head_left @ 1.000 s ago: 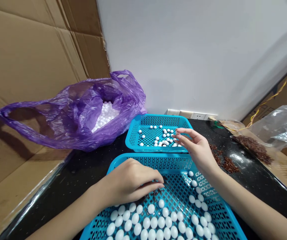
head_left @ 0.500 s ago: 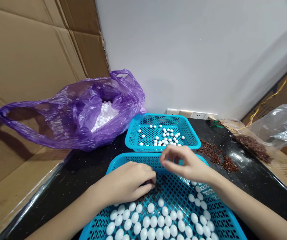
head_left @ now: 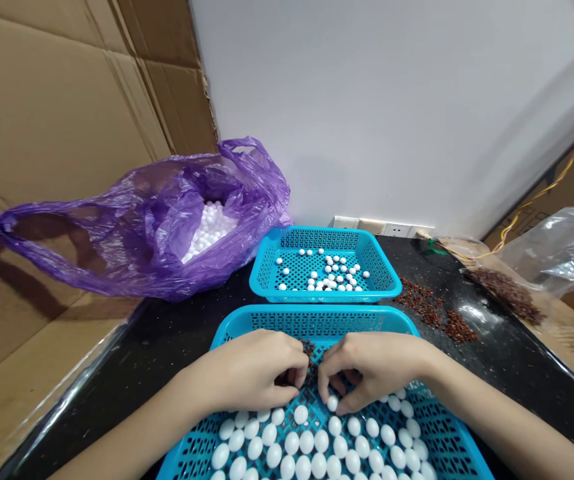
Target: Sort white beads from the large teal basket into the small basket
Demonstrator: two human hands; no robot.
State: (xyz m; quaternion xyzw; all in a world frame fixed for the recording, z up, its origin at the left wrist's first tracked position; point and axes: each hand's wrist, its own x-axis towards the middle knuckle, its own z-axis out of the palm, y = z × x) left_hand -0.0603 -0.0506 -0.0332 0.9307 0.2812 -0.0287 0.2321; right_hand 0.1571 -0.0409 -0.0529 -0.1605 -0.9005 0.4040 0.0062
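Observation:
A blue plastic mesh basket (head_left: 221,331) stands close to me, its floor dotted with many white balls (head_left: 305,441). Inside it, my right hand (head_left: 367,367) pinches one white ball (head_left: 333,403) between thumb and index finger, low over the mesh. My left hand (head_left: 271,370) is curled just left of it, fingertips closed and turned down; anything in them is hidden. Small reddish-brown bits (head_left: 309,348) lie on the basket floor between the hands, partly covered by the left fingers.
Behind stands a smaller blue basket (head_left: 391,283) with white balls. A purple plastic bag (head_left: 167,233) holding small white beads lies at left. Reddish-brown bits (head_left: 424,307) are scattered on the black tabletop (head_left: 181,333); a clear bag (head_left: 557,247) with more lies at right. Cardboard (head_left: 57,100) borders the left.
My right hand has come down from above the far rim into the near basket and closed on a white ball. My left hand has stayed nearly in place.

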